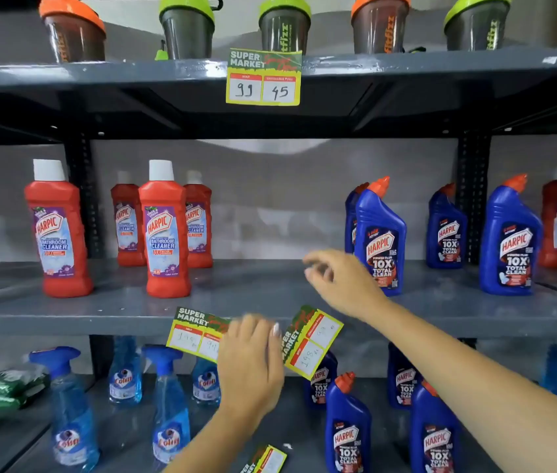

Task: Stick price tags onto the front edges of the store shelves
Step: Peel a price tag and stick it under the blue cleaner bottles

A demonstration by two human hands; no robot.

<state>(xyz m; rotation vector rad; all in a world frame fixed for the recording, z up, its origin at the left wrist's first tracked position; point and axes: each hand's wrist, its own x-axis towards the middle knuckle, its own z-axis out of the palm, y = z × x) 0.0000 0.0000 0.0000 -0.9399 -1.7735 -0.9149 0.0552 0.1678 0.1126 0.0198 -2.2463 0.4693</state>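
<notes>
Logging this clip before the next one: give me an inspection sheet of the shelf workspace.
Surface: grey metal shelves, three levels.
Job's things: one price tag stuck on top edge; second tag at middle edge; tilted tag beside it; spare tag below.
Clutter: nothing seen beyond stocked cleaner bottles and shakers.
Hands: left hand flat over tags; right hand empty, blurred.
Cables: nothing seen.
Surroundings: grey wall.

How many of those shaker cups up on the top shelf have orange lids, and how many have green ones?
Orange-lid cups: 2
Green-lid cups: 3
Total: 5
</notes>
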